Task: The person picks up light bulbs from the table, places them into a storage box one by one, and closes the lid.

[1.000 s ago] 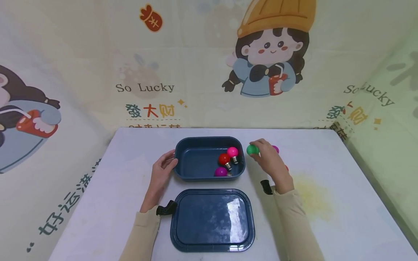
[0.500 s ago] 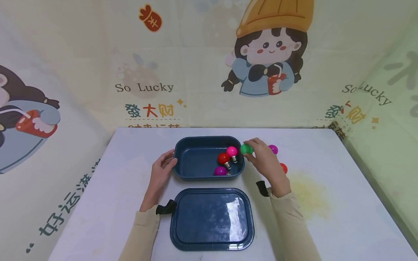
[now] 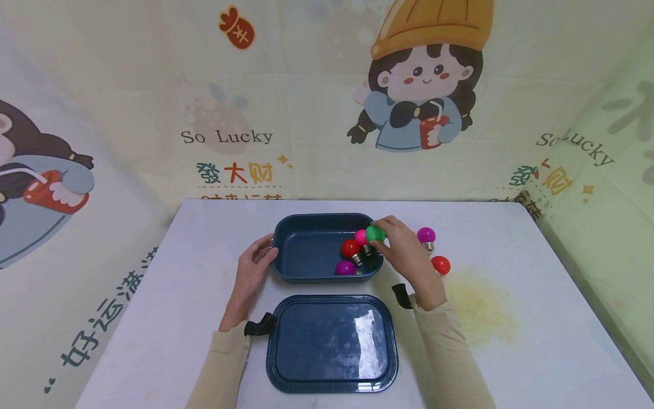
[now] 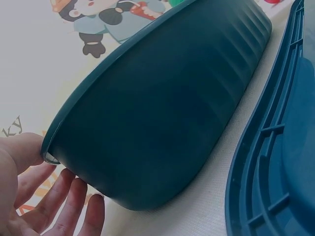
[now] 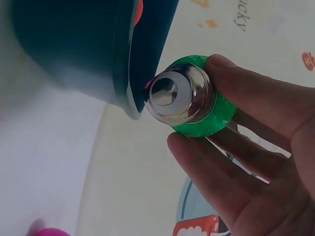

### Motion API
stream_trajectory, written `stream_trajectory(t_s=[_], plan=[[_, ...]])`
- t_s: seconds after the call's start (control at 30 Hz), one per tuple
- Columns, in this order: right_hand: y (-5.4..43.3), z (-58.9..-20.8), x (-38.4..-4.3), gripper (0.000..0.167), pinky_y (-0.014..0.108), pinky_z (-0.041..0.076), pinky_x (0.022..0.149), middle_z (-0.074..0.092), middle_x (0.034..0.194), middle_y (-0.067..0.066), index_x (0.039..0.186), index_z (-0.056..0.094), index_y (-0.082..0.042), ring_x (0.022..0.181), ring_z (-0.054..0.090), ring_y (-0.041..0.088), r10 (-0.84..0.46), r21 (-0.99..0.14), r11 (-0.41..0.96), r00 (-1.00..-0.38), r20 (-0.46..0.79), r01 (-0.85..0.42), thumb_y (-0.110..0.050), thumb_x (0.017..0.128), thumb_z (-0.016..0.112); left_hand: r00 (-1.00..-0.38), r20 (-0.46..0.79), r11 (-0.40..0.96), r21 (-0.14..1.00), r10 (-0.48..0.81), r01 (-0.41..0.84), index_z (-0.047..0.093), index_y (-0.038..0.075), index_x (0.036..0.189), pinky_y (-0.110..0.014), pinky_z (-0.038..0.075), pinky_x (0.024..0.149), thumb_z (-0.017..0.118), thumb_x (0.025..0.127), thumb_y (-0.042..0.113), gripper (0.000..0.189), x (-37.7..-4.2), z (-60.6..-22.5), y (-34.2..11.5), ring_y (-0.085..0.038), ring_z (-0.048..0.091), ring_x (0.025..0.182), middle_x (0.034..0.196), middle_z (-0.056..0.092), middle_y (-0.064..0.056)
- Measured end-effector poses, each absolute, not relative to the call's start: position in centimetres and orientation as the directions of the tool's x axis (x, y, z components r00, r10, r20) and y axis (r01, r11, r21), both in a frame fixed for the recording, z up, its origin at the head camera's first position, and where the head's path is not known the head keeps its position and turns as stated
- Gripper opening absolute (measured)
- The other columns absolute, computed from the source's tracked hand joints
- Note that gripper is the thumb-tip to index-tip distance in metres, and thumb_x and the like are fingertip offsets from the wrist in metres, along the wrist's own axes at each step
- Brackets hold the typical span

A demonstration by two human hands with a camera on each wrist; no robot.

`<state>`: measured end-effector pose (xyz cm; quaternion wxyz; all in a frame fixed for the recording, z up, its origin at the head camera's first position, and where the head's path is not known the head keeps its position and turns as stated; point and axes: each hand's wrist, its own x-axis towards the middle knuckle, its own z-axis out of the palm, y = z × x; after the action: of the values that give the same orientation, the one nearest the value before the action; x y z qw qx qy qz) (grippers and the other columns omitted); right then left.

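My right hand point(image 3: 406, 250) pinches a green light bulb point(image 3: 375, 233) by its globe, over the right end of a dark blue plastic box point(image 3: 306, 278). The right wrist view shows the bulb's metal base point(image 5: 179, 94) pointing at the camera, close to the box rim. My left hand point(image 3: 254, 262) holds the box's left end, thumb at the rim and fingertips point(image 4: 93, 214) against the outer wall. Inside the box lie a pink bulb point(image 3: 360, 236), a red bulb point(image 3: 349, 248) and a purple bulb point(image 3: 344, 268), all towards its right side.
A blue lid point(image 3: 332, 343) lies flat on the white table point(image 3: 552, 318), in front of the box. Right of my right hand lie another purple bulb point(image 3: 426, 234) and a red-orange bulb point(image 3: 441, 264). A printed cloth point(image 3: 317, 113) hangs behind.
My right hand has carried the green bulb leftward, from beside the box to over its right end. The purple and red-orange bulbs on the table have come into fuller view. The left hand stays put.
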<state>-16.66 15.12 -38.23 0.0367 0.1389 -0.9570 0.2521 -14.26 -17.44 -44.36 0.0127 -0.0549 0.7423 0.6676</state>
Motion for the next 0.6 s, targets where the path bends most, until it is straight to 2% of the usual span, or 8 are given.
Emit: stream_trajectory(t_s=[0.6], plan=[[12.3,-38.7,-17.0,0.043,0.041,0.058,0.087,0.062,0.119,0.016,0.124,0.064,0.000,0.104,0.063,0.030,-0.342,-0.500,0.780,-0.926,0.161,-0.376,-0.014,0.085,0.079,-0.993,-0.097,0.114,0.988,-0.065,-0.104,0.049,0.006,0.145,-0.006,0.044,0.089,0.061,0.100,0.016,0.048,-14.3,-44.2,-17.4,-0.026,0.050,0.133,0.143,0.051,-0.016]])
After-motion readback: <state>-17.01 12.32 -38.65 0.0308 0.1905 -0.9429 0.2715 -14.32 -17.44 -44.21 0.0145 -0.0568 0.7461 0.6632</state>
